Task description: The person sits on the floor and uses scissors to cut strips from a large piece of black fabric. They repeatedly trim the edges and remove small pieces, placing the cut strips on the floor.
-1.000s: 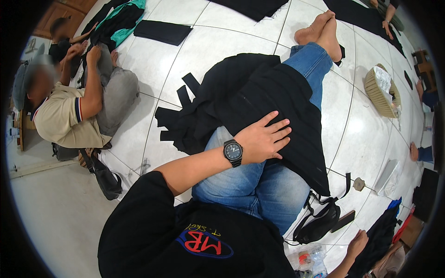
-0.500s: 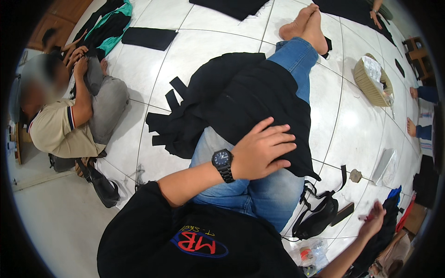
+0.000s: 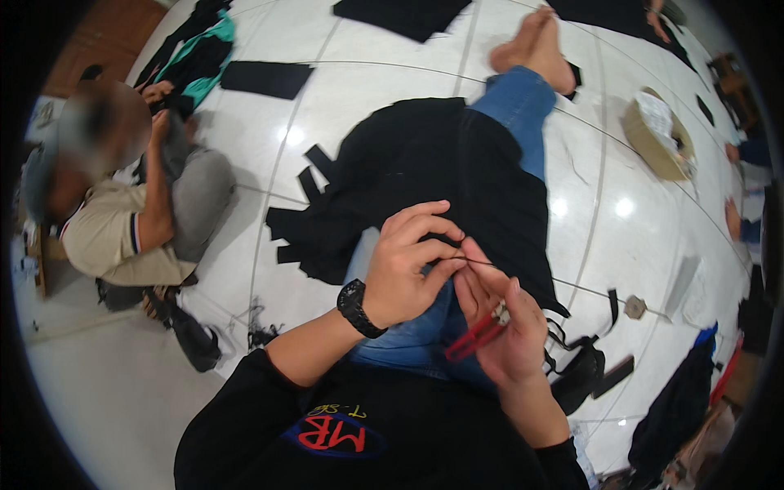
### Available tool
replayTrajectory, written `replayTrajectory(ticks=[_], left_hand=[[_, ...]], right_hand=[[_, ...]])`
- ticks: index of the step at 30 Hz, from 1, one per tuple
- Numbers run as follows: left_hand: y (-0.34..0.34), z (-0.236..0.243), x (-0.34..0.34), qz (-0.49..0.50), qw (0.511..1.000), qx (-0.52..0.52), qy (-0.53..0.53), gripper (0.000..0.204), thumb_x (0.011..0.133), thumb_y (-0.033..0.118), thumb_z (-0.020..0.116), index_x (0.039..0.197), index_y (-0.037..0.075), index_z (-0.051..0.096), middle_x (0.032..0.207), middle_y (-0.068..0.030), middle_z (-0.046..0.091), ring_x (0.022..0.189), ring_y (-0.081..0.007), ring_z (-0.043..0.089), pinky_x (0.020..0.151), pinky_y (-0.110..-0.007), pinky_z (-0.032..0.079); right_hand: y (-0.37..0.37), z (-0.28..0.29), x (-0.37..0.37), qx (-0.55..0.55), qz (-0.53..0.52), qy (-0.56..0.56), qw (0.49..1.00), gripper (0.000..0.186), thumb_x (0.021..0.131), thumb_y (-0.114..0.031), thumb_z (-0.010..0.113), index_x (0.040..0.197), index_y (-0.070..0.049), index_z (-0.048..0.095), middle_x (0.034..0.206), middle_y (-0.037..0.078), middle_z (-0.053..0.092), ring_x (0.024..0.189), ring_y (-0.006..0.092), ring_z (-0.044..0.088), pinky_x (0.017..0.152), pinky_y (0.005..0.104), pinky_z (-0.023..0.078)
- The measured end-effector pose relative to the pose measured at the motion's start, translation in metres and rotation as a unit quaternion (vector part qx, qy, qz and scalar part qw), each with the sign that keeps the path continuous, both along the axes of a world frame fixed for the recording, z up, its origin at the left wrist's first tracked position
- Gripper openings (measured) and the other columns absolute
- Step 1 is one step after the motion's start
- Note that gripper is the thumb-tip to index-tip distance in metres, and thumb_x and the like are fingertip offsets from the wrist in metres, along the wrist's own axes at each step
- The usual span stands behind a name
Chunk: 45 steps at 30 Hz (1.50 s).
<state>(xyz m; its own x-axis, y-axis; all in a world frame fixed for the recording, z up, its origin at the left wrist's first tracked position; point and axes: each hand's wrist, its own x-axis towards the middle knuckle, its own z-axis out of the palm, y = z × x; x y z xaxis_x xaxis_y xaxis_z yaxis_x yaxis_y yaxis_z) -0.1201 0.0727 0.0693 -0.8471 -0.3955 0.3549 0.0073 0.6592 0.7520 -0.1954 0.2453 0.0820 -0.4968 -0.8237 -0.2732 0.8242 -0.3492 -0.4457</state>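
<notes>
A black cloth [image 3: 433, 171] lies over my lap and my outstretched legs in blue jeans [image 3: 523, 106]. My left hand [image 3: 408, 265], with a black watch on the wrist, is raised just above the cloth and pinches a thin thread [image 3: 572, 286] between thumb and fingers. My right hand [image 3: 510, 335] sits right beside it, fingertips touching the left hand, and holds small red thread snips [image 3: 472, 341] in the palm. The thread runs off to the right toward a small hexagonal object [image 3: 634, 307] on the floor.
Another person [image 3: 139, 220] sits on the white tiled floor at my left, working on dark cloth. Black fabric pieces [image 3: 265, 77] lie on the tiles, a woven basket [image 3: 657, 139] stands at far right, and a black bag [image 3: 584, 371] rests by my right hip.
My left hand lifted off the black cloth and closed on the thread. My right hand came in from the lower right with the red snips and met the left hand.
</notes>
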Motion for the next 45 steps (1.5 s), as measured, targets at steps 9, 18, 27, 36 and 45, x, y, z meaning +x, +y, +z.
replayTrajectory(ticks=[9, 18, 27, 36, 45], left_hand=[[-0.094, -0.079, 0.263, 0.424, 0.88, 0.014, -0.216, 0.012, 0.085, 0.009, 0.077, 0.092, 0.0, 0.078, 0.097, -0.0171, 0.075, 0.091, -0.0312, 0.072, 0.085, -0.036, 0.055], [-0.039, -0.113, 0.491, 0.461, 0.487, 0.108, -0.733, 0.04, 0.089, 0.032, 0.061, 0.126, 0.023, 0.073, 0.132, -0.0099, 0.068, 0.129, -0.0313, 0.057, 0.109, -0.049, 0.043], [-0.086, -0.1, 0.547, 0.484, 0.583, 0.069, -0.649, 0.054, 0.079, 0.019, 0.076, 0.129, 0.001, 0.067, 0.106, -0.0208, 0.075, 0.104, -0.0309, 0.073, 0.095, -0.039, 0.055], [-0.122, -0.046, 0.393, 0.328, 0.63, -0.05, -0.703, 0.035, 0.091, 0.036, 0.066, 0.094, 0.004, 0.078, 0.095, -0.0237, 0.073, 0.094, -0.0402, 0.071, 0.087, -0.048, 0.056], [-0.066, -0.017, 0.163, 0.136, 0.906, -0.267, -0.299, 0.018, 0.08, 0.006, 0.074, 0.097, 0.007, 0.072, 0.086, -0.0091, 0.066, 0.083, -0.0313, 0.063, 0.076, -0.042, 0.049]], right_hand=[[0.033, 0.045, -0.01, 0.15, 0.154, 0.284, 0.934, 0.067, 0.106, -0.053, 0.04, 0.128, 0.006, 0.062, 0.103, 0.026, 0.072, 0.076, 0.0253, 0.07, 0.066, 0.0353, 0.057], [0.001, 0.069, 0.006, -0.481, 0.294, 0.094, 0.821, 0.03, 0.103, -0.025, 0.055, 0.121, -0.001, 0.06, 0.075, 0.012, 0.06, 0.053, 0.022, 0.055, 0.046, 0.0346, 0.04], [-0.021, 0.077, 0.017, -0.51, 0.34, 0.02, 0.79, 0.011, 0.095, -0.012, 0.065, 0.093, -0.002, 0.07, 0.08, 0.011, 0.059, 0.055, 0.0234, 0.054, 0.043, 0.0346, 0.036], [-0.004, 0.065, 0.001, -0.507, 0.299, 0.083, 0.805, 0.023, 0.101, -0.016, 0.053, 0.107, 0.004, 0.062, 0.075, 0.017, 0.063, 0.056, 0.0269, 0.058, 0.048, 0.0375, 0.042], [0.06, 0.032, -0.038, 0.076, -0.027, 0.218, 0.973, 0.029, 0.099, -0.024, 0.067, 0.09, 0.002, 0.06, 0.071, 0.01, 0.058, 0.049, 0.0123, 0.047, 0.047, 0.0259, 0.04]])
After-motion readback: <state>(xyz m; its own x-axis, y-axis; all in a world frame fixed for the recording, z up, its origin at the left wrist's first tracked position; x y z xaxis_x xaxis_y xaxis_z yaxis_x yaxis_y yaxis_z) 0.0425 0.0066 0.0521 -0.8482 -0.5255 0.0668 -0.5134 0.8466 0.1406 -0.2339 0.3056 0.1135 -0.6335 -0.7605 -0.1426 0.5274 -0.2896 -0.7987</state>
